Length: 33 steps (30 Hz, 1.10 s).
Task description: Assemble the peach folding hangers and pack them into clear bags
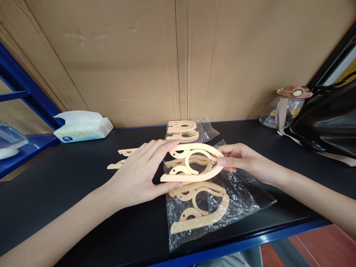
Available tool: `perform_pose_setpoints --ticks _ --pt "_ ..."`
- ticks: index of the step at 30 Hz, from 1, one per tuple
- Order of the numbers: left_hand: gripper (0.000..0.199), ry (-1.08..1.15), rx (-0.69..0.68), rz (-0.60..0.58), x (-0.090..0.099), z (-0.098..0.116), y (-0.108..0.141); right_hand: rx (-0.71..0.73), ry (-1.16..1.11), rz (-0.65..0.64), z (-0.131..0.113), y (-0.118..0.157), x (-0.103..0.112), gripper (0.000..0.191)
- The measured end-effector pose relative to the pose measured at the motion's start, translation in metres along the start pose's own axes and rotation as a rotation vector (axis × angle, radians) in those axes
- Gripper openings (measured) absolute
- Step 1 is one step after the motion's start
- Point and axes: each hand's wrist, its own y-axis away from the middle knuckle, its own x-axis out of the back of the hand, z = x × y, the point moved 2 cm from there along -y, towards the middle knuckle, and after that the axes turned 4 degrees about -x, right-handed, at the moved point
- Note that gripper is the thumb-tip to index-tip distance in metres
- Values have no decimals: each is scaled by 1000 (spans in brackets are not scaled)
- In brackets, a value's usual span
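pinching a pale-peach, looped plastic hanger [194, 178] with the right hand [239, 158], clasping its other end with the left hand [141, 174]; apparently adjusting its fold, next needing even pressure.

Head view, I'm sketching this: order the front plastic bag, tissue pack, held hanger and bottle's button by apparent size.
1. Front plastic bag
2. Held hanger and tissue pack: too alike to rank, hanger nearer
3. Bottle's button

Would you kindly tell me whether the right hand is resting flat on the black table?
No, the right hand pinches the curved end of the cream folded hanger.
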Motion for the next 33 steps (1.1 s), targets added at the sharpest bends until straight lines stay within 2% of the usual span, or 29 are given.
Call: perform_pose_setpoints --ticks 12,25,33 --pt "66 125 -39 -20 0 -1 0 -10 -8 25 2 1 1 22" --pt "64 92 5 -15 -1 0 0 -23 -17 6 0 -1 1 20" --pt "77 149 30 4 -4 -2 1 -22 -26 27 0 -1 0 19"
